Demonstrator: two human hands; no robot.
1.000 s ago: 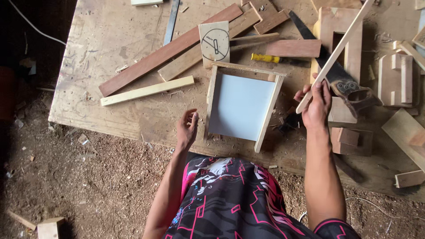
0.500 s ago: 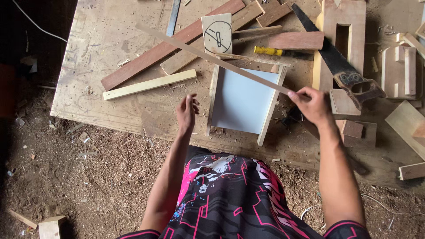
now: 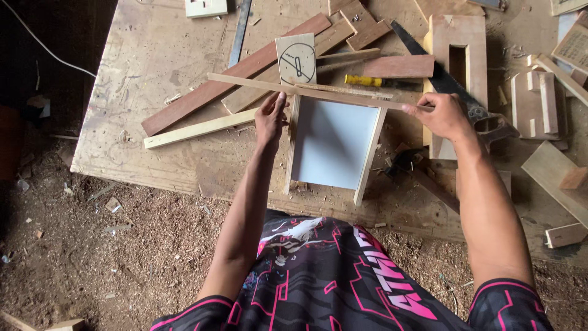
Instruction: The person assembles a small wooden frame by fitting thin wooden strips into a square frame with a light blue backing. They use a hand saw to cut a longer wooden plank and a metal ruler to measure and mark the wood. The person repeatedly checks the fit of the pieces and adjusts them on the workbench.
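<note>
Black short-sleeved shirt (image 3: 343,276) with pink and white graphic print, arms bare.

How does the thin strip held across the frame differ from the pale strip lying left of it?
The thin strip is slimmer and longer; the pale strip is thicker. The thin strip is held by the left hand and right hand; the pale strip lies untouched on the workbench. Both are light wood.

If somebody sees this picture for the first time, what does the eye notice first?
Both hands, left hand and right hand, hold a thin wooden strip across the far end of a white-panelled wooden frame at the centre of the workbench. A handsaw lies to the right.
</note>
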